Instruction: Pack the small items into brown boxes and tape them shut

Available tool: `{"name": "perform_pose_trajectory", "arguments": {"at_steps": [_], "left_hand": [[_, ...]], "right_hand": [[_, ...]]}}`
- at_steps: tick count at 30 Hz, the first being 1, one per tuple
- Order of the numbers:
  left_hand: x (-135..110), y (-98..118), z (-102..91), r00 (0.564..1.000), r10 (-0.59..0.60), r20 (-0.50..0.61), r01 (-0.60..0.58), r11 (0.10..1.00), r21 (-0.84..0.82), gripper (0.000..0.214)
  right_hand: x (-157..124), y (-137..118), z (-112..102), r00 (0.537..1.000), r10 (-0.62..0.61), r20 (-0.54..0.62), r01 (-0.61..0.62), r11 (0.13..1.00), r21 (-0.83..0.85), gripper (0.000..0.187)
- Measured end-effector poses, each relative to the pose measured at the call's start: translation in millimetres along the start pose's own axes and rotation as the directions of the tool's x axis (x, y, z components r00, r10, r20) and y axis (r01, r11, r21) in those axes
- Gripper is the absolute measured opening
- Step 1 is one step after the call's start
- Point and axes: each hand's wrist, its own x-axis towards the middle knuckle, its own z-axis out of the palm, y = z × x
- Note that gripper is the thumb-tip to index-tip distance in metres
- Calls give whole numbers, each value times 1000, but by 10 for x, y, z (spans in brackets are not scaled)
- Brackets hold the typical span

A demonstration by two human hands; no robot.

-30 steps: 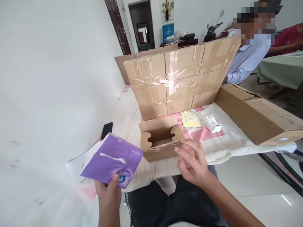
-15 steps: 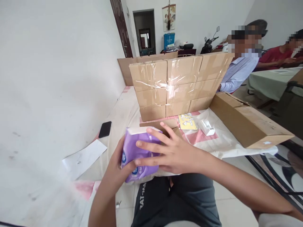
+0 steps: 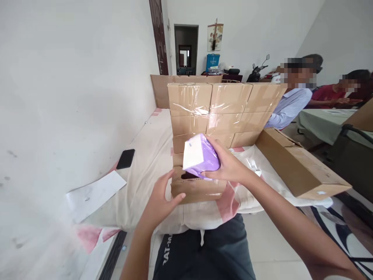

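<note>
My right hand (image 3: 223, 161) is closed round a purple and white soft pack of tissues (image 3: 202, 155), gripping it from the right side. The pack is tilted, with a white face turned toward the left. Below it stands a small cardboard box (image 3: 199, 191) with a dark opening at its top, partly covered by the pack. My left hand (image 3: 163, 194) holds nothing, thumb and fingers spread, at the left side of that box; whether it touches the box I cannot tell.
A wall of taped cartons (image 3: 224, 99) stands behind the small box. A long carton (image 3: 303, 163) and a white tape dispenser (image 3: 254, 166) are at right; a black phone (image 3: 126, 158) and white paper (image 3: 97, 194) lie left. People (image 3: 294, 103) sit beyond the cartons.
My left hand has let go of the tissue pack and opened. My right hand has taken the pack, turned it, and raised it forward over the small box, which shows more now.
</note>
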Motion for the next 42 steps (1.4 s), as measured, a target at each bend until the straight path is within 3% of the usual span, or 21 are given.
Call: {"name": "perform_pose_trajectory", "arguments": {"at_steps": [2, 4, 10, 13, 17, 20, 25, 28, 32, 35, 38, 42], "left_hand": [[-34, -30, 124, 991, 132, -29, -129, 989, 71, 35], [-42, -44, 185, 952, 303, -47, -295, 946, 130, 14], [-126, -32, 160, 816, 575, -54, -555, 807, 203, 26], [-202, -6, 162, 782, 623, -16, -608, 768, 202, 28], [-233, -49, 131, 809, 585, -49, -582, 811, 62, 25], [-164, -153, 41, 837, 546, -31, -547, 837, -1, 12], [135, -430, -84, 932, 356, -59, -360, 931, -58, 48], [373, -608, -48, 951, 310, 24, -309, 951, -27, 47], [568, -822, 153, 953, 285, 97, -279, 958, -69, 51], [548, -967, 377, 976, 211, -56, -216, 968, -127, 58], [457, -1075, 565, 957, 138, -255, -178, 974, -142, 62], [393, -1155, 645, 949, 129, -289, -176, 974, -144, 62]], "right_hand": [[26, 111, 64, 994, 77, 75, -82, 995, 64, 113], [58, 174, 99, 987, 108, 123, -121, 988, 98, 110], [140, 104, 28, 990, 52, 127, -68, 991, 119, 109], [179, 48, 24, 994, -16, 107, 5, 995, 103, 110], [202, 40, 175, 969, -64, 240, 75, 997, -35, 111], [197, 49, 347, 911, -88, 402, 170, 970, -174, 103], [208, 67, 518, 832, -32, 554, 214, 939, -268, 96], [243, 85, 575, 814, -24, 580, 265, 904, -335, 97], [298, 74, 678, 763, 34, 646, 328, 841, -431, 92], [337, 50, 774, 710, 103, 697, 385, 772, -506, 77], [369, 61, 889, 673, 78, 735, 477, 714, -513, 69], [399, 116, 1076, 612, 33, 790, 565, 680, -466, 68]]}}
